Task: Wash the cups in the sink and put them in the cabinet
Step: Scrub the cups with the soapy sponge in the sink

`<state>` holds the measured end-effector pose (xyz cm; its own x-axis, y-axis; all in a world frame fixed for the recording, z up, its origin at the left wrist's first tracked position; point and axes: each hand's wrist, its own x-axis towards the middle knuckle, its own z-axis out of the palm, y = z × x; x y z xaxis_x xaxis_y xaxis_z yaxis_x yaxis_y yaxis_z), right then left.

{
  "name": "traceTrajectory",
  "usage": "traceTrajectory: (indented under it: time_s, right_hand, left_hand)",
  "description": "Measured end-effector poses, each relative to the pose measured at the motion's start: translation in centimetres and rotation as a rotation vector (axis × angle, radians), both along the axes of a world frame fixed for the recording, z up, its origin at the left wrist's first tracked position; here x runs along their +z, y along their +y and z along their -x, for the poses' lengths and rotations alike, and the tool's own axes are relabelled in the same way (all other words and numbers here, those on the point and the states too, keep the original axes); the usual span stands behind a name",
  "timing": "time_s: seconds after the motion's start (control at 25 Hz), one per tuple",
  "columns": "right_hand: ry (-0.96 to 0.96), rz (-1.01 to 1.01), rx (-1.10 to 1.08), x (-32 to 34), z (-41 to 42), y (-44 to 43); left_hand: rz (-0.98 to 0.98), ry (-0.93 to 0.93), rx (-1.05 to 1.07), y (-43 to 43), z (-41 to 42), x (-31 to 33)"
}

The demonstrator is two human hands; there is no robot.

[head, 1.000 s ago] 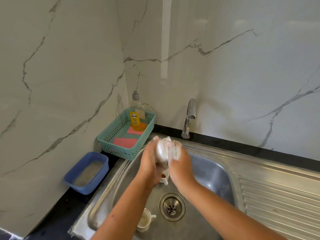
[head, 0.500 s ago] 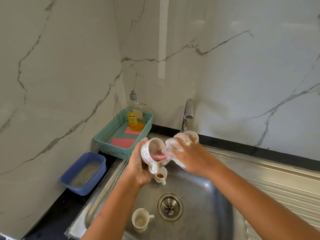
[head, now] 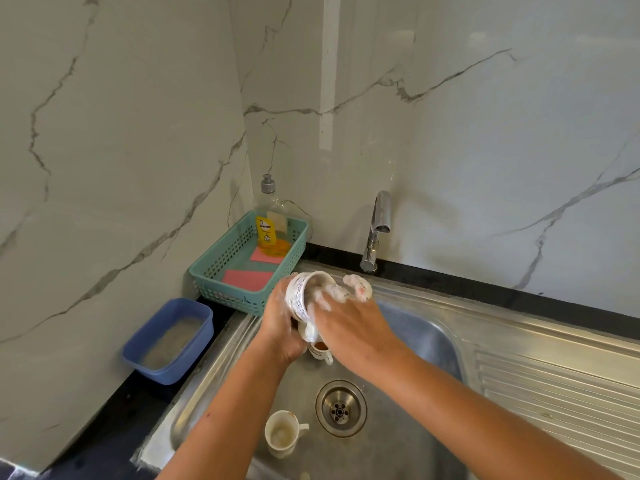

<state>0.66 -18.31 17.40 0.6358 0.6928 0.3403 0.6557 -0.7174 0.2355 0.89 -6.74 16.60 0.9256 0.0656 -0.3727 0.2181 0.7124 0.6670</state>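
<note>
Your left hand point(head: 281, 329) grips the tilted cup point(head: 300, 295) over the sink point(head: 420, 344) — right hand point(head: 349, 329) clutches a soapy sponge point(head: 358, 289) at its mouth; rotate it, scrub deep.

Body in view: left hand point(head: 281, 329), right hand point(head: 351, 325) and both forearms, recorded from the head camera.
Left forearm point(head: 221, 410) and right forearm point(head: 467, 420) are bare from wrist to the lower frame edge; the upper arms lie outside the frame. The left forearm carries one small dark speck point(head: 207, 414) on its outer side, with fainter marks close by. White soap lather point(head: 358, 289) lies thick over the right hand's fingers point(head: 322, 302) and thinner across the left hand's knuckles. The backs of both hands look wet and slightly glossy.
</note>
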Motion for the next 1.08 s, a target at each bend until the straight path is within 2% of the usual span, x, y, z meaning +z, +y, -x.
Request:
traceTrajectory:
  time_s: [0.08, 0.12, 0.16, 0.24, 0.28, 0.32, 0.36, 0.44, 0.48, 0.56, 0.68, 0.84, 0.96, 1.08]
  right_hand:
    - [0.014, -0.026, -0.107, 0.0, 1.0, 0.8]
    - [0.150, -0.062, -0.149, 0.3, 1.1, 1.2]
    - [0.396, -0.111, -0.214, 0.6, 1.0, 1.3]
    - [1.037, -0.377, -0.252, 1.1, 0.1, 0.8]
    - [1.242, -0.540, -0.219, 1.0, -0.2, 0.5]
    - [1.362, -0.711, -0.172, 0.8, -0.1, 0.3]
    - [1.418, -0.893, -0.152, 0.4, 0.0, 0.2]
    - [1.415, -1.227, -0.266, -0.8, 0.1, 0.6]
    - [1.378, -1.301, -0.340, -1.5, -0.1, 0.7]
    - [1.250, -1.205, -0.413, -3.4, -0.4, 0.3]
    - [1.064, -0.777, -0.353, -7.0, 0.1, -2.1]
    - [1.141, -0.342, -0.293, -12.7, 1.9, -4.6]
    - [1.123, -0.147, -0.222, -16.2, 3.3, -5.1]
    - [1.076, 0.082, -0.117, -18.4, 4.2, -5.3]
  left_hand:
    - [-0.111, 0.010, 0.071, -0.1, -0.3, 0.2]
    - [-0.155, 0.020, 0.111, -0.3, -0.3, 0.1]
    - [-0.184, 0.026, 0.147, -0.5, -0.3, -0.2]
    - [-0.251, 0.018, 0.218, -0.9, 0.1, -1.0]
    - [-0.312, 0.014, 0.244, -1.0, 0.3, -1.3]
    - [-0.386, 0.001, 0.261, -1.2, 0.5, -1.5]
    - [-0.444, -0.029, 0.271, -1.5, 0.7, -1.6]
    - [-0.494, -0.064, 0.262, -2.5, 1.3, -1.7]
    - [-0.519, -0.051, 0.241, -2.9, 1.6, -2.2]
    - [-0.560, 0.007, 0.161, -3.3, 2.4, -4.1]
    - [-0.655, 0.157, -0.168, -2.6, 2.8, -8.7]
    - [-0.613, 0.418, -0.471, -1.7, 3.7, -12.4]
    - [-0.736, 0.489, -0.711, -1.9, 4.5, -14.7]
    - [-0.854, 0.519, -0.822, -2.4, 4.9, -16.3]
